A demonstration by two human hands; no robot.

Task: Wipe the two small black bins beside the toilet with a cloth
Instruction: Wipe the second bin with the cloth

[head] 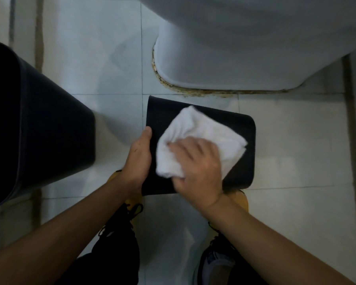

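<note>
Gripping the near bin [195, 118] below the toilet [245, 48] at its left edge, the left hand [138, 159] steadied it while the right hand [197, 167] clutched the cloth [197, 138] on it, the left bin [39, 130] seemingly awaiting wiping.

Bathroom, white toilet base [234, 58], tiled floor [103, 58]

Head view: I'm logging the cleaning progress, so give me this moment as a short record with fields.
setting: tiled floor in front of a white toilet base
bin in hand: small black bin, flat side facing the camera
left hand: left hand grips that bin's left edge
right hand: right hand presses a white cloth on the bin
other bin: second black bin stands apart at left, untouched
</note>
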